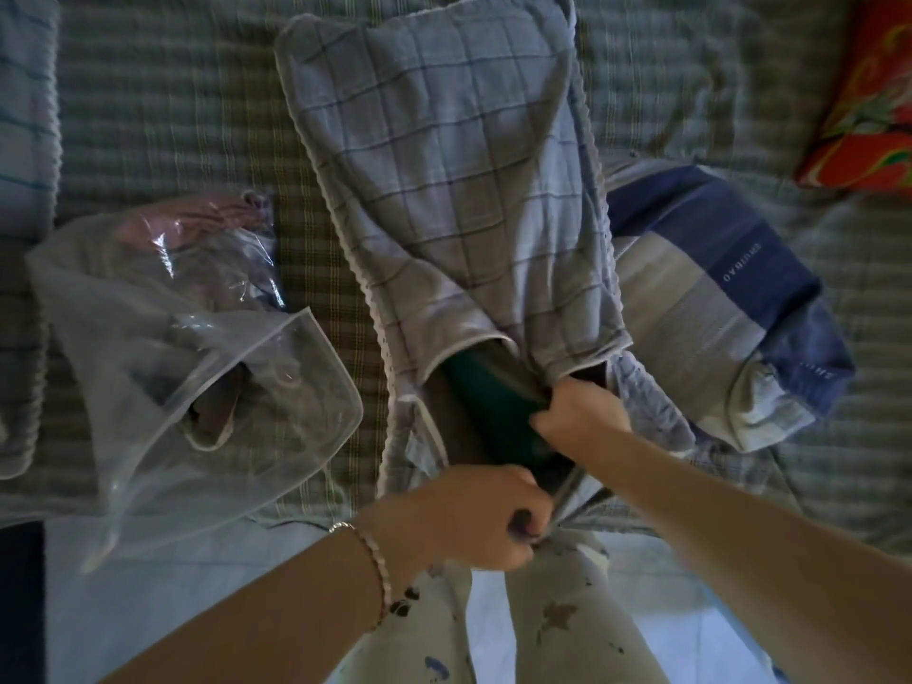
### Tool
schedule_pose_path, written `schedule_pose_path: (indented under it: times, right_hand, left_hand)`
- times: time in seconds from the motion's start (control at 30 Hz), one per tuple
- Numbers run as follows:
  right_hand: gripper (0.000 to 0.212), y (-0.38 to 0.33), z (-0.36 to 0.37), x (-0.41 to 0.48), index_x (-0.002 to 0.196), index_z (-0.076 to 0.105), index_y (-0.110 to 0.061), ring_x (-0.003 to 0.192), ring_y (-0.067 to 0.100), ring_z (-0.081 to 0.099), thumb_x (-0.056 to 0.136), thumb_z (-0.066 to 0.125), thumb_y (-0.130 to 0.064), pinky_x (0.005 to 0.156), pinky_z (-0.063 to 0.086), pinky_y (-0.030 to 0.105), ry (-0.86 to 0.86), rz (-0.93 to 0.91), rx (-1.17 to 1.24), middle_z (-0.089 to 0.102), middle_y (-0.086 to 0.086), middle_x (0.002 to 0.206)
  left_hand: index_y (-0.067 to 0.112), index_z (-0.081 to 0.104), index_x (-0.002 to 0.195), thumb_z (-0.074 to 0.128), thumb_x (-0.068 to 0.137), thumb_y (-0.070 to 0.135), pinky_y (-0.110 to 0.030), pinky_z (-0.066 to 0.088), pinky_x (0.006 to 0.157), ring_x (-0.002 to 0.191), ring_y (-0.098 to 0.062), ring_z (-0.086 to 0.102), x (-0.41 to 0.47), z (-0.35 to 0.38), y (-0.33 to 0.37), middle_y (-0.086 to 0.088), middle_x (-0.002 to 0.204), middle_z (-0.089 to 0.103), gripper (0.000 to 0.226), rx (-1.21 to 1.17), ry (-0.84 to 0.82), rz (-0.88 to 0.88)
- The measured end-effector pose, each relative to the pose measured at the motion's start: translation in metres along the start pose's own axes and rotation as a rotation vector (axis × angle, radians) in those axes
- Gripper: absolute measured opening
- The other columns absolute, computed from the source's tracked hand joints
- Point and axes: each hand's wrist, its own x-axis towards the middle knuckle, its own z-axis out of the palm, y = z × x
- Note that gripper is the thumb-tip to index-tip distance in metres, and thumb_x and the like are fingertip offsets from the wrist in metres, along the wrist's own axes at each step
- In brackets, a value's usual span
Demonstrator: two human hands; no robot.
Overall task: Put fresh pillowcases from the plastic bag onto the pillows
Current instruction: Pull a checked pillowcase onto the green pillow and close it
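A pale blue checked pillowcase (444, 155) lies lengthwise on the bed, mostly covering a pillow whose dark green end (493, 402) sticks out of its open mouth. My right hand (577, 412) grips the green pillow end at the opening's right corner. My left hand (483, 515) is closed on the pillowcase's near hem at the bed edge. A clear plastic bag (197, 348) lies to the left, holding folded pinkish and grey fabric.
A blue and grey striped pillow (715, 298) lies right of the pillowcase. A red floral cushion (868, 101) sits at the far right. Another checked pillow (24, 140) lies at the left edge. The bed has a green plaid sheet (172, 116). Pale floor tiles (222, 560) run below.
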Motion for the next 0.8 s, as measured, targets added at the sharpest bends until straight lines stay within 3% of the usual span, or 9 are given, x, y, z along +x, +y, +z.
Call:
schedule_pose_path:
  times: [0.07, 0.2, 0.3, 0.37, 0.43, 0.5, 0.6, 0.67, 0.8]
  right_hand:
    - [0.043, 0.011, 0.008, 0.003, 0.125, 0.043, -0.009, 0.109, 0.028, 0.054, 0.089, 0.054, -0.031, 0.081, 0.045, 0.034, 0.024, 0.042, -0.237, 0.052, 0.011, 0.121]
    - [0.056, 0.002, 0.022, 0.006, 0.136, 0.023, -0.008, 0.126, 0.028, 0.034, 0.091, 0.051, -0.024, 0.102, 0.033, 0.036, 0.24, -0.011, -0.353, 0.032, 0.013, 0.138]
    - [0.051, -0.007, 0.037, 0.009, 0.126, 0.033, -0.01, 0.118, 0.027, 0.046, 0.087, 0.06, -0.03, 0.093, 0.042, 0.035, 0.2, 0.039, -0.079, 0.045, 0.011, 0.128]
    - [0.049, -0.011, 0.047, 0.009, 0.124, 0.038, -0.011, 0.11, 0.027, 0.054, 0.086, 0.062, -0.03, 0.085, 0.047, 0.036, 0.068, 0.074, 0.105, 0.052, 0.009, 0.121]
    - [0.038, -0.021, 0.054, 0.007, 0.121, 0.048, -0.015, 0.107, 0.027, 0.057, 0.086, 0.059, -0.026, 0.086, 0.047, 0.035, 0.02, -0.137, 0.052, 0.058, 0.008, 0.118]
    - [0.029, -0.037, 0.062, 0.001, 0.114, 0.057, -0.017, 0.106, 0.027, 0.056, 0.087, 0.057, -0.024, 0.088, 0.045, 0.032, -0.12, -0.445, 0.009, 0.061, 0.009, 0.116]
    - [0.028, -0.05, 0.074, -0.01, 0.117, 0.057, -0.01, 0.097, 0.027, 0.055, 0.092, 0.049, -0.019, 0.09, 0.044, 0.033, -0.569, -0.586, -0.14, 0.06, 0.012, 0.113]
    - [0.032, -0.043, 0.076, -0.009, 0.119, 0.056, -0.011, 0.096, 0.027, 0.054, 0.096, 0.042, -0.028, 0.094, 0.043, 0.035, -0.717, -0.553, -0.215, 0.059, 0.011, 0.109]
    - [0.056, -0.003, 0.045, 0.003, 0.101, 0.065, -0.021, 0.094, 0.021, 0.06, 0.091, 0.029, -0.062, 0.086, 0.043, 0.034, -0.33, -0.492, -0.229, 0.066, 0.003, 0.095]
  left_hand:
    - [0.022, 0.053, 0.113, 0.054, 0.088, 0.026, -0.031, 0.047, 0.083, 0.094, -0.021, 0.056, -0.003, -0.002, -0.018, -0.001, 0.11, 0.052, 0.025, 0.132, 0.032, -0.091]
    - [0.02, 0.02, 0.142, 0.044, 0.093, 0.023, -0.037, 0.047, 0.08, 0.1, -0.028, 0.06, -0.008, 0.001, -0.066, -0.008, 0.116, 0.059, 0.055, 0.561, 0.003, -0.34]
    - [0.011, 0.025, 0.139, 0.042, 0.092, 0.022, -0.037, 0.021, 0.108, 0.112, -0.026, 0.053, -0.017, 0.0, -0.078, -0.008, 0.12, 0.059, 0.051, 0.671, 0.037, -0.308]
    - [0.011, 0.031, 0.133, 0.04, 0.092, 0.02, -0.036, 0.014, 0.114, 0.105, -0.024, 0.056, -0.025, 0.001, -0.076, -0.007, 0.109, 0.064, 0.043, 0.623, 0.063, -0.195]
    - [0.014, 0.036, 0.126, 0.039, 0.093, 0.017, -0.03, 0.038, 0.09, 0.093, -0.025, 0.059, -0.033, 0.001, -0.068, -0.007, 0.103, 0.064, 0.033, 0.453, 0.077, -0.126]
    - [0.015, 0.042, 0.117, 0.04, 0.093, 0.019, -0.031, 0.038, 0.066, 0.084, -0.028, 0.06, -0.036, -0.003, -0.065, -0.007, 0.1, 0.063, 0.025, 0.34, 0.097, -0.099]
    - [0.017, 0.049, 0.111, 0.044, 0.092, 0.025, -0.03, 0.038, 0.067, 0.086, -0.027, 0.061, -0.041, -0.011, -0.067, -0.005, 0.099, 0.063, 0.02, 0.323, 0.066, -0.094]
    - [0.019, 0.047, 0.11, 0.043, 0.093, 0.027, -0.027, 0.036, 0.068, 0.088, -0.024, 0.059, -0.043, -0.01, -0.065, -0.004, 0.101, 0.06, 0.02, 0.324, -0.013, -0.122]
    - [0.021, 0.045, 0.099, 0.037, 0.096, 0.036, -0.032, 0.046, 0.067, 0.076, -0.023, 0.059, -0.033, -0.011, -0.064, -0.003, 0.087, 0.063, 0.017, 0.248, 0.064, -0.25]
